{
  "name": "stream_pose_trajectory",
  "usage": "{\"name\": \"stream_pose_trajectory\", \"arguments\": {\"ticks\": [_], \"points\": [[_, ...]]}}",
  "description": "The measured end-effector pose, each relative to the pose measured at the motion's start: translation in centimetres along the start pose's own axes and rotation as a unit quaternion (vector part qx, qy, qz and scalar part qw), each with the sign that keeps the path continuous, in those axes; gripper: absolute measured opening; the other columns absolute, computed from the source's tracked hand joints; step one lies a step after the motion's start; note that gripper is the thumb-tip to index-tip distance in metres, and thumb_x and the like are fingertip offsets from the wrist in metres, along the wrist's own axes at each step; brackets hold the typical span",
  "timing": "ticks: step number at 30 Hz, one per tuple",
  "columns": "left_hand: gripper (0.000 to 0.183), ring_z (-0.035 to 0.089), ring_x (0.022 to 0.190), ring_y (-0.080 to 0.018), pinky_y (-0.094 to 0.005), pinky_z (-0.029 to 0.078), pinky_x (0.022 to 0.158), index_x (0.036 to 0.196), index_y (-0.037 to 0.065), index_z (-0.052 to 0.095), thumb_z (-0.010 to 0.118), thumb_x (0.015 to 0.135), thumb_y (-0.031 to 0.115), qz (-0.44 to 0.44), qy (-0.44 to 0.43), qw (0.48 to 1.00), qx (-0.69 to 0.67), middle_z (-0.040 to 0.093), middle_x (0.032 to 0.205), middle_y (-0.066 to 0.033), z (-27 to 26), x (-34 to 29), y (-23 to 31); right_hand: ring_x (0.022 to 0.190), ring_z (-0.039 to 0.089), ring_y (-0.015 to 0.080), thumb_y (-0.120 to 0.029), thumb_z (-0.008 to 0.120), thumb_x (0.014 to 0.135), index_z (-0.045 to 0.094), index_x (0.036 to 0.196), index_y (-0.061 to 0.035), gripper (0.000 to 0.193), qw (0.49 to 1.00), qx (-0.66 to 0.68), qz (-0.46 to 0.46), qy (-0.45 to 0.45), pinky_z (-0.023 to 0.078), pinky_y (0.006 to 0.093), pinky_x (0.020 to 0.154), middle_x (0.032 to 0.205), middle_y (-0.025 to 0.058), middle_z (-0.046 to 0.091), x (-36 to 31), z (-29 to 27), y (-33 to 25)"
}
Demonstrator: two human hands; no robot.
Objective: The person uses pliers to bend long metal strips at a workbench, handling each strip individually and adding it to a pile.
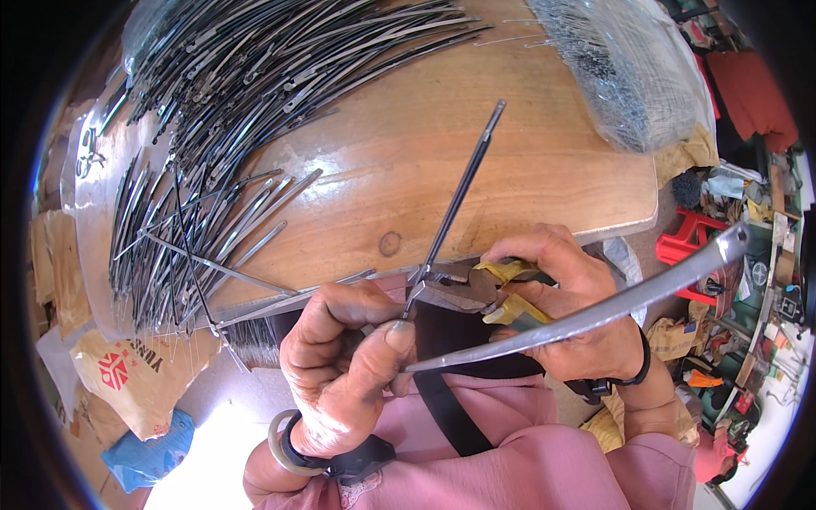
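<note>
My left hand pinches narrow metal strips that look like umbrella ribs. One dark strip rises from its fingertips over the table's near edge. A longer silver strip, with a hole in its flattened end, slants from the same fingers up to the right, passing in front of my right hand. My right hand is closed around pliers with yellow handles. The jaws meet the dark strip just above my left thumb; whether they grip it or a tiny part there is too small to tell.
A wooden table stands ahead, with a big heap of dark strips and a smaller silver pile on its left. Plastic-wrapped thin wires lie far right. A red stool and cluttered shelves stand right; a paper sack sits lower left.
</note>
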State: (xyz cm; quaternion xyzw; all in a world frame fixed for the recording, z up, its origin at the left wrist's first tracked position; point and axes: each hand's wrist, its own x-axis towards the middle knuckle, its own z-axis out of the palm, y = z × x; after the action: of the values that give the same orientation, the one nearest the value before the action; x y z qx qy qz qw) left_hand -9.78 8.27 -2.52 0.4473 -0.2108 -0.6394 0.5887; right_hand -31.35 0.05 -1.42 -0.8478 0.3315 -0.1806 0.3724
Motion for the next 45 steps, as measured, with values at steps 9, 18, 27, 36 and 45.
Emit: {"name": "stream_pose_trajectory", "arguments": {"ticks": [9, 18, 27, 36, 45], "points": [[0.008, 0.052, 0.055, -0.0064, -0.0192, 0.039, 0.049, 0.096, -0.004, 0.055, 0.059, 0.09, -0.006, -0.01, 0.008, 1.0, 0.012, 0.059, 0.076, -0.0082, 0.0, 0.3, 0.2, 0.087, 0.058, 0.0328, -0.014, 0.083, 0.064, 0.066, 0.083, 0.0025, 0.03, 1.0, 0.0, -0.013, 0.013, 0.046, 0.0415, 0.076, 0.11, 0.0165, 0.061, 0.2, 0.7, 0.2], [0.007, 0.052, 0.056, -0.0065, -0.0195, 0.04, 0.05, 0.095, -0.004, 0.054, 0.059, 0.09, -0.006, -0.027, 0.005, 1.0, 0.015, 0.059, 0.082, -0.0082, -0.2, 0.3, 0.2, 0.089, 0.058, 0.0315, -0.011, 0.082, 0.058, 0.068, 0.089, 0.0027, 0.037, 1.0, -0.005, -0.013, -0.004, 0.045, 0.04, 0.082, 0.111, 0.0139, 0.057, 0.3, 1.0, 0.2], [0.008, 0.051, 0.056, -0.0062, -0.0197, 0.04, 0.05, 0.097, -0.004, 0.055, 0.059, 0.091, -0.005, -0.034, 0.018, 0.999, 0.024, 0.061, 0.084, -0.0084, -0.5, 0.5, 0.0, 0.089, 0.058, 0.032, -0.011, 0.08, 0.059, 0.067, 0.088, 0.0033, 0.035, 0.999, -0.032, -0.02, 0.0, 0.045, 0.0395, 0.083, 0.109, 0.0143, 0.058, 0.5, 1.5, 0.4], [0.007, 0.049, 0.053, -0.0062, -0.0196, 0.038, 0.049, 0.096, -0.003, 0.054, 0.059, 0.092, -0.001, -0.044, 0.034, 0.998, 0.023, 0.058, 0.07, -0.0058, -0.5, 1.0, -0.4, 0.093, 0.059, 0.0313, -0.011, 0.078, 0.06, 0.066, 0.087, 0.0033, 0.033, 1.0, -0.017, -0.012, -0.012, 0.044, 0.0413, 0.085, 0.108, 0.0146, 0.059, 0.5, 1.8, 1.2], [0.007, 0.047, 0.051, -0.0066, -0.0205, 0.037, 0.048, 0.096, -0.003, 0.053, 0.059, 0.092, -0.001, -0.038, 0.03, 0.999, 0.02, 0.057, 0.068, -0.006, -0.3, 1.1, -0.5, 0.095, 0.06, 0.031, -0.011, 0.077, 0.06, 0.066, 0.086, 0.0042, 0.032, 1.0, -0.012, -0.019, 0.002, 0.044, 0.0429, 0.086, 0.107, 0.016, 0.059, 0.5, 2.0, 1.2]]}}
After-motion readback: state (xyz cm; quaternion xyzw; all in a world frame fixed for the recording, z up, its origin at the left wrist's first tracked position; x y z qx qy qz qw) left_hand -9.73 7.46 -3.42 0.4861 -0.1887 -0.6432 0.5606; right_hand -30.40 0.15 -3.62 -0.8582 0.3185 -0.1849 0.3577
